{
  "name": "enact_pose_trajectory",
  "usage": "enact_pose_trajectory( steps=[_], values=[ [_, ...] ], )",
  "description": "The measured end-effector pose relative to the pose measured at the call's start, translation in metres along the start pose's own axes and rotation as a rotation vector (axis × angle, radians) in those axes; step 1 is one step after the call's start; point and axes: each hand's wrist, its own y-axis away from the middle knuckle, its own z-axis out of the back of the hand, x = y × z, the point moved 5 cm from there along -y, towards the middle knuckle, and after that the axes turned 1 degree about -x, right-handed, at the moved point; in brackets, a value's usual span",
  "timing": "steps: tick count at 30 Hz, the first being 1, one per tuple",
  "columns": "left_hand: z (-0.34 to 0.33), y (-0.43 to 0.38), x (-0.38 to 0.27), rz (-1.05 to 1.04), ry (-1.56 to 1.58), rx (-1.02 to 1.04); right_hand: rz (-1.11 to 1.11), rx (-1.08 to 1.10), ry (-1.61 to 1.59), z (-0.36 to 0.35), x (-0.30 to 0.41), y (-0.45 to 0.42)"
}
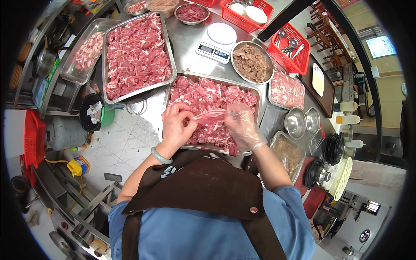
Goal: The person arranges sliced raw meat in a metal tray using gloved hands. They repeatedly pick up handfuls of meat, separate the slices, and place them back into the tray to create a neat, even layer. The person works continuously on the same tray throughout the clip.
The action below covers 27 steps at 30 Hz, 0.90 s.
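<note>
Between my two hands a slice of raw red meat (210, 116) is stretched, with pale fat streaks along it. My left hand (178, 125), bare and with a jade-coloured bangle (161, 156) at the wrist, pinches one end between thumb and finger. A clear plastic glove covers my right hand (242, 125), which grips the other end. Both hands are over a metal tray (260, 107) heaped with raw meat slices (211, 87). Some slices hang at the tray's near edge.
Beyond, to the left, stands a bigger tray of raw meat (138, 58). A white kitchen scale (216, 42) and a bowl of brownish meat (253, 61) are at the back. Rightward are a tray of pale pink meat (287, 89), metal bowls (295, 123) and a red basket (300, 65).
</note>
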Motion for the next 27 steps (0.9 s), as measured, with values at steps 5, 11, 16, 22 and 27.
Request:
enact_pose_trajectory(
  steps=[5,11,16,22,27],
  values=[
    [0.012,0.009,0.015,0.019,-0.094,-0.044,-0.101,-0.030,0.119,0.037,-0.047,0.007],
    [0.024,0.025,-0.001,-0.139,-0.056,0.216,-0.182,0.474,0.696,0.044,-0.031,-0.004],
    [0.026,0.038,0.040,0.045,0.067,-0.064,0.037,0.223,0.556,0.003,-0.011,-0.043],
    [0.027,0.046,0.068,0.119,-0.046,-0.387,0.386,0.458,0.525,-0.061,0.026,-0.045],
    [0.011,0.061,0.096,0.246,0.081,-0.395,0.560,0.606,0.656,-0.038,0.005,0.015]
  ],
)
